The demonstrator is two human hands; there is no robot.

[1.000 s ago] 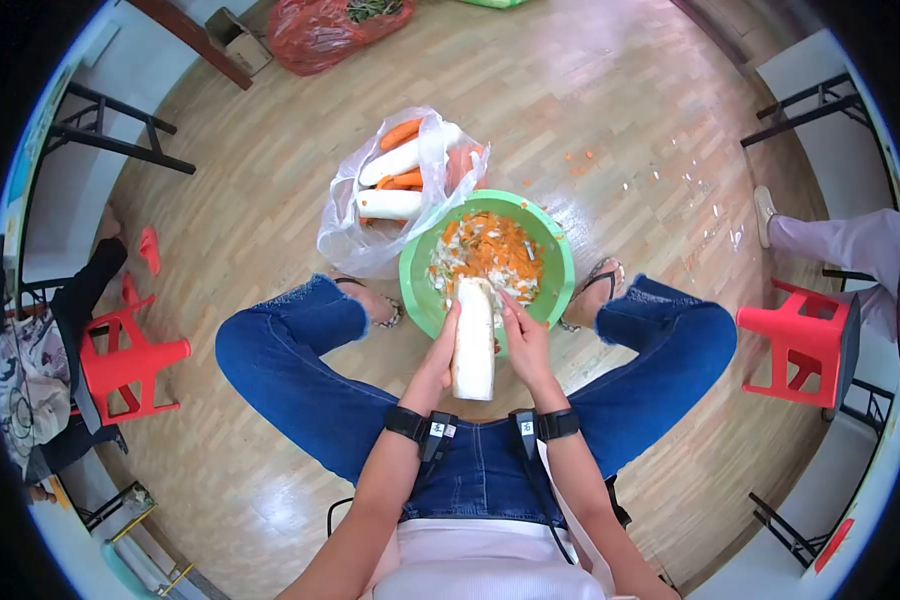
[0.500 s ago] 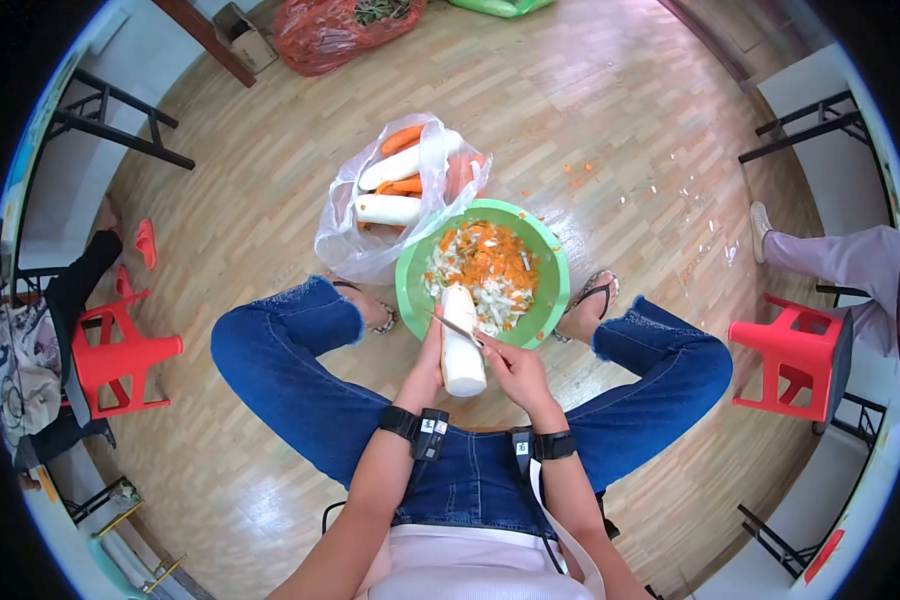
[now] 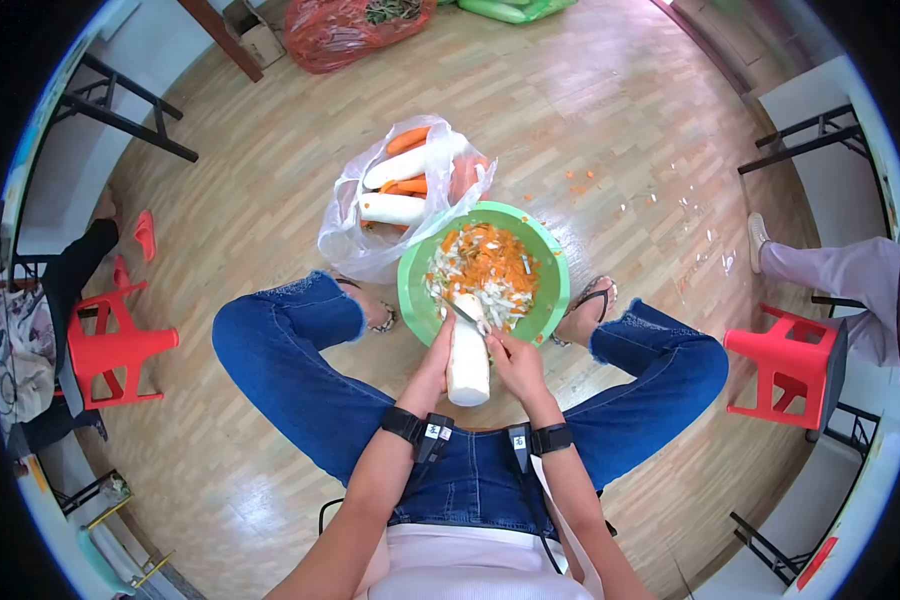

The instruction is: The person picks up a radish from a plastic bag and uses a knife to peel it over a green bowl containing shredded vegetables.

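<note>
A thick white radish (image 3: 469,368) points away from me, its far end over the near rim of a green basin (image 3: 560,275). My left hand (image 3: 434,362) is closed around the radish's left side. A knife (image 3: 460,310) lies across the far part of the radish. Its handle is mostly hidden in my right hand (image 3: 518,366), which is closed on the radish's right side. White radish pieces (image 3: 490,305) and orange carrot pieces (image 3: 492,255) fill much of the basin.
Beyond the basin, a clear plastic bag (image 3: 340,240) holds carrots and white radishes. Scraps (image 3: 578,182) dot the floor. Red stools (image 3: 120,345) stand at both sides, with people's legs nearby. A red bag (image 3: 340,35) lies at the back.
The knife has moved up toward the far end of the radish. The radish and both hands sit slightly lower and more to the right in view.
</note>
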